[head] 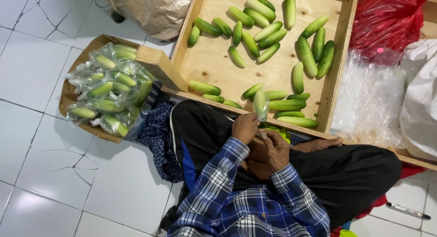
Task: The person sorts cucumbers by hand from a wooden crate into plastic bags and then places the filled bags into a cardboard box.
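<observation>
Upright, bagged cucumber (261, 105) above both hands' grip (259, 133).

Bright, even overhead light, soft short shadows under the cucumbers (268, 34) in the wooden tray (339, 59). Mild glare on the white floor tiles (36, 73) and clear plastic bags (368, 100). Focus sharp mid-frame; slight softness and wide-angle stretch at the edges.

Contents: one wooden tray (339, 73) at 12 o'clock; about twenty-eight loose cucumbers (307, 56); one cardboard box (68, 93) at 9 o'clock; one pen (408, 210) at 4 o'clock.
</observation>
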